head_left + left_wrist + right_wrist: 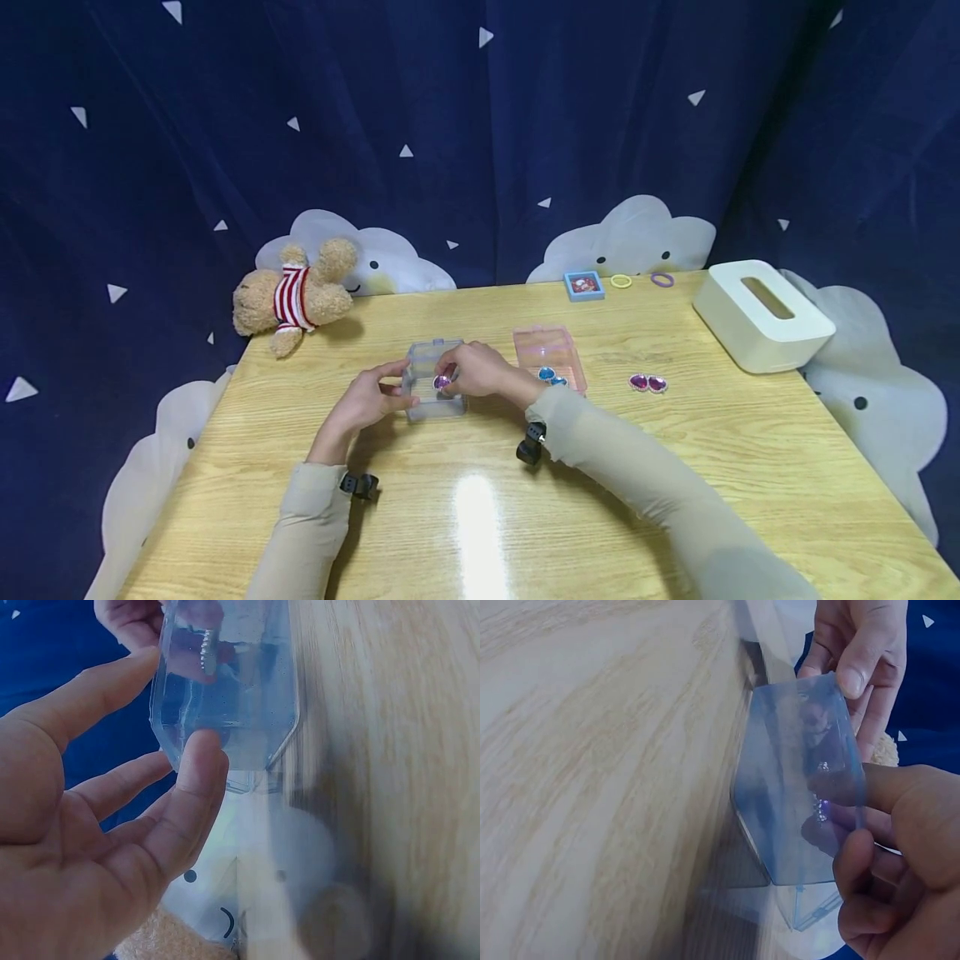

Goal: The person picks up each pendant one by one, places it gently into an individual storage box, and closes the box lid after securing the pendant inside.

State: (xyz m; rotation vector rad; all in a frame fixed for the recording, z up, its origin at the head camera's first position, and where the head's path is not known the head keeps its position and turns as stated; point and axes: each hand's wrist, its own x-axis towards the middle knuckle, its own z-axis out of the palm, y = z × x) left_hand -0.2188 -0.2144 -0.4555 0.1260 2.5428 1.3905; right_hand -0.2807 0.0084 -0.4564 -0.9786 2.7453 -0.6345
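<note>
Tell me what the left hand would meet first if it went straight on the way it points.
The blue box: the left hand has its fingertips right at the box's left end. Beyond, the right hand probably comes next, though depth there is unclear.

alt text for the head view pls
A right hand holds a shiny purple gem ornament inside an open, clear bluish plastic box, the left hand holding its side, on a light wooden table. To the right, an open translucent pink plastic box holds blue gems; a tan plush bear in red stripes lies back left.
</note>
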